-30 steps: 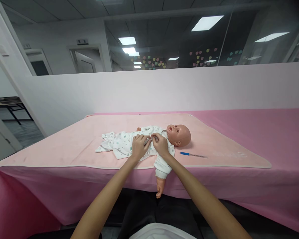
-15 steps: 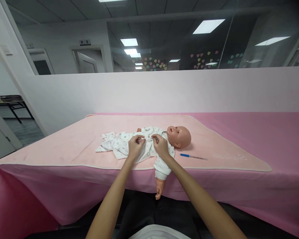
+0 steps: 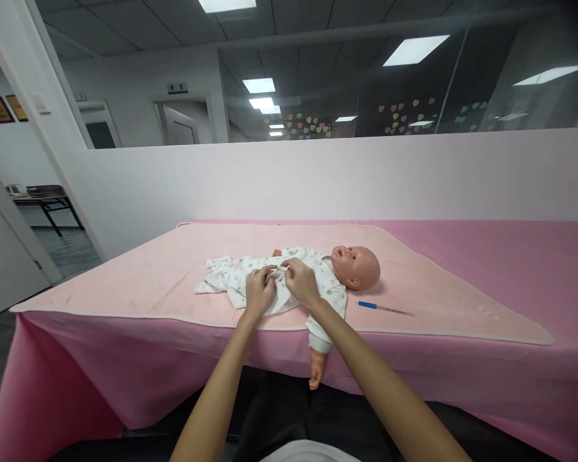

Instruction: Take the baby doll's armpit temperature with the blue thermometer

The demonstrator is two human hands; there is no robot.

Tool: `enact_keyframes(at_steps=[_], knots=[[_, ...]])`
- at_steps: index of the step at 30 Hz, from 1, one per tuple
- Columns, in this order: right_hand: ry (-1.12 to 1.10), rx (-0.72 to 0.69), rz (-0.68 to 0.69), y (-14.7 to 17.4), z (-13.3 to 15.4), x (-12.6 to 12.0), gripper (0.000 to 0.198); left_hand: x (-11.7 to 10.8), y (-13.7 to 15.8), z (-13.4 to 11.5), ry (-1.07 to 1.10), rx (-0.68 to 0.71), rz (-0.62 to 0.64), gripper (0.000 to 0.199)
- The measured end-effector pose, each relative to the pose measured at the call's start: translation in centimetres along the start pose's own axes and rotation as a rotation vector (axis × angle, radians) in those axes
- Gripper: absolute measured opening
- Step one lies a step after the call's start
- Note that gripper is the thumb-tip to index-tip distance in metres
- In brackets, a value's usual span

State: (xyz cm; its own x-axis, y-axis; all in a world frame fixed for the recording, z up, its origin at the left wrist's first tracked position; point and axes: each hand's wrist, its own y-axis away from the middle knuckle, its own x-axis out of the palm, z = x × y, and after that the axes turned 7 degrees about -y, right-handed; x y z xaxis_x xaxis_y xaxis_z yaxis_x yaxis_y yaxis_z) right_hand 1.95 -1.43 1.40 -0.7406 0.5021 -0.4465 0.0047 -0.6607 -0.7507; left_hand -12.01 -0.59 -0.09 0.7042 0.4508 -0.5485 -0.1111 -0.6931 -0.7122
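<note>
A baby doll (image 3: pixel 356 267) lies on its back, head to the right, one arm hanging over the table's front edge. It wears a white patterned romper (image 3: pixel 324 274). My left hand (image 3: pixel 260 290) is closed at the middle of the romper, thumb and fingers pinching its cloth. Just to the right, my right hand (image 3: pixel 299 281) is also closed on the romper's front, its fingertips close to those of the left. The exact bit of cloth between the fingertips is too small to make out.
Beneath the doll is a peach blanket (image 3: pixel 139 276) over a pink tablecloth (image 3: pixel 510 269). A blue-capped thermometer-like stick (image 3: pixel 385 308) lies right of the doll, near the front. A white wall (image 3: pixel 318 173) with a window above closes off the back.
Both hands have shifted slightly toward the doll's legs along the romper, and the right hand has come nearer the left. The camera view has turned a little left.
</note>
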Motion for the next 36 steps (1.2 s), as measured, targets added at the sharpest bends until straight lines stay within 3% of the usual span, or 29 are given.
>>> enact_keyframes(at_steps=[3, 11, 23, 36], knots=[[0.141, -0.067, 0.127, 1.5, 0.6, 0.6, 0.028, 0.0, 0.0, 0.3, 0.045, -0.029, -0.027, 0.031], [0.279, -0.025, 0.122, 1.9, 0.8, 0.5, 0.022, -0.3, 0.0, -0.3, 0.025, -0.005, 0.001, 0.031], [0.163, 0.048, 0.091, 1.7, 0.8, 0.3, 0.019, -0.3, 0.0, -0.6, -0.014, 0.001, -0.009, 0.009], [0.100, 0.069, 0.077, 1.7, 0.9, 0.1, 0.018, -0.2, 0.1, -1.3, -0.198, 0.049, 0.061, 0.017]])
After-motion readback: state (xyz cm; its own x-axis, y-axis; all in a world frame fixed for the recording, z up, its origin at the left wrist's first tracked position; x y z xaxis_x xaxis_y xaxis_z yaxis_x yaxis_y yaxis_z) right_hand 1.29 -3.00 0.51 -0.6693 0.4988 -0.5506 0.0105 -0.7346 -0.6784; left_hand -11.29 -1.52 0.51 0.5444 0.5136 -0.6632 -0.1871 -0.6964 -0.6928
